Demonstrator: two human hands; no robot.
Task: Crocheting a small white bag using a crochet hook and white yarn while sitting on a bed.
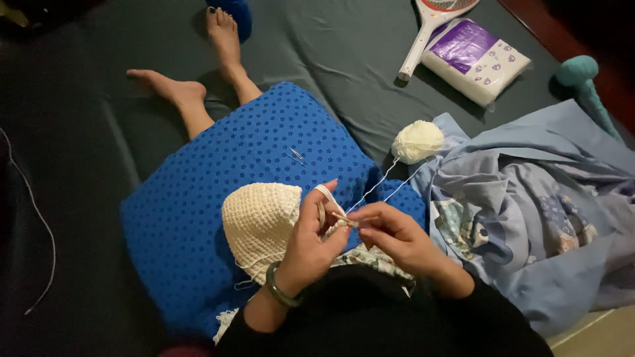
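My left hand [311,241] pinches the edge of a cream crocheted cap-shaped piece [258,218] that lies over my blue patterned skirt [218,178]. A green bangle [281,287] circles that wrist. My right hand [393,235] is closed on a thin crochet hook [344,217] and the cream yarn strand, fingertips meeting the left hand's. Two yarn strands [383,185] run up to a cream yarn ball [418,141] on the bed.
A small pair of metal snips [296,155] lies on the skirt. A light blue printed blanket [536,205] is bunched at right. A white racket [430,26], a white-and-purple packet [475,59] and a teal object [582,79] lie beyond. My bare feet [198,73] stretch over the dark sheet.
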